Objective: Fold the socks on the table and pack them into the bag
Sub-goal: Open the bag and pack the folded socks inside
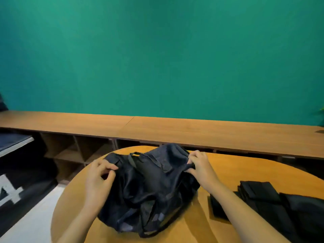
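1. At the centre of the round wooden desk [245, 165], a dark, soft bag [149, 190] is lying slumped and crumpled. A thin strap [157, 230] is trailing along its near side.
2. On the bag's left edge, the left hand [98, 174] is pinching a fold of the fabric between the thumb and curled fingers.
3. On the bag's far-right edge, the right hand [201, 165] is gripping the fabric near the top rim, with its fingers curled into the cloth.
4. Both hands are holding the bag, one on each side, and both forearms are reaching in from the bag's near side. The fabric is too dark to tell whether the bag's mouth is being held apart.
5. Right of the bag and apart from it, a stack of folded black socks [259, 192] is resting on the desk. The count cannot be told.
6. Between the bag and that stack, a flat black folded piece [217, 207] is lying on the desk, with the right forearm crossing over part of it.
7. Further right of the bag, touching the stack, more dark cloth [301, 216] is running out of view. Whether these are socks cannot be told.
8. Behind the bag, a long wooden shelf unit [175, 128] with open cubbies is running across the view, with a green wall [157, 58] rising above it.
9. Left of the bag, beyond the desk's rim, a dark floor [35, 178] is showing a white mark [10, 190] shaped like a 4.
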